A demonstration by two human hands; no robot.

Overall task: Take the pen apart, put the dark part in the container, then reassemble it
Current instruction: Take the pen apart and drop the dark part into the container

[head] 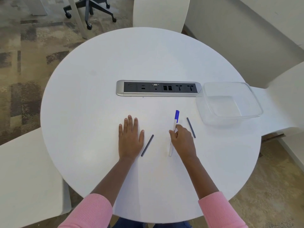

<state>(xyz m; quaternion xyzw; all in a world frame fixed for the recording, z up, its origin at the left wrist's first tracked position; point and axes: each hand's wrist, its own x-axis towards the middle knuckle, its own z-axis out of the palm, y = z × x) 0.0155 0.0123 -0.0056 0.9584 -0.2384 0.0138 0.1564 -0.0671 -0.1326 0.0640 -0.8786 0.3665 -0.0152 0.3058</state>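
Observation:
A white pen point(173, 129) with a blue cap lies on the round white table point(98, 79), cap end pointing away from me. My right hand point(182, 142) rests over its middle, fingers curled around the barrel. My left hand point(130, 137) lies flat on the table, palm down, fingers apart, holding nothing. One dark thin rod point(147, 145) lies just right of my left hand. A second dark rod point(191, 127) lies just right of my right hand. A clear plastic container point(230, 102) stands at the right of the table with nothing in it.
A grey socket strip point(158, 88) is set into the table's middle, touching the container's left corner. White chairs point(29, 178) stand at the left, far side and right. An office chair base point(89, 12) stands on the carpet beyond.

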